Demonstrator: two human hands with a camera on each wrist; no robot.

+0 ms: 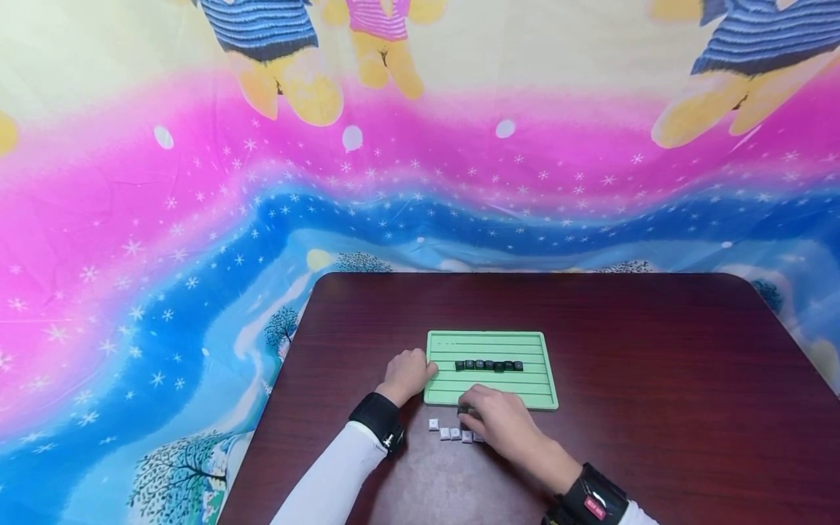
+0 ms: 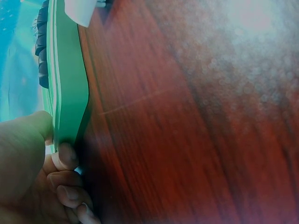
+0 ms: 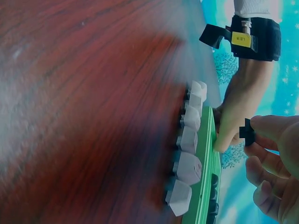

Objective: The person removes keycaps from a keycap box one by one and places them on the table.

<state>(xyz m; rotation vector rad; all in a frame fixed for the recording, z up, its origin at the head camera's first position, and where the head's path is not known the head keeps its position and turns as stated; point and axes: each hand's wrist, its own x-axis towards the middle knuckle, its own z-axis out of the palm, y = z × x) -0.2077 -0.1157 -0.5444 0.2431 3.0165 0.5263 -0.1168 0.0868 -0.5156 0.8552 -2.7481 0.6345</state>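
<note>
Green tray: one, ridged (image 1: 537, 380), flat on the dark wooden surface (image 1: 656, 364); far and near strips bare of keycaps.
Black keycaps, set: one row (image 1: 480, 364), seven by my count, side by side across the tray's middle; one sits slightly out of line. I enter these as done.
Black keycap, in hand: one (image 3: 249, 132), stem showing, near the tray's near edge and not yet set down.
Right grip: mine (image 1: 496, 421), thumb and finger pinching that black keycap.
Left grip: mine (image 1: 407, 374), closed on the tray's left edge, which I judge steadies it.
White keycaps, off tray: a loose line (image 1: 456, 434) on the surface just before the tray; at least five show, the last partly behind my right grip.
Outstanding, my judgement: the pinched keycap; the white ones, none placed.
</note>
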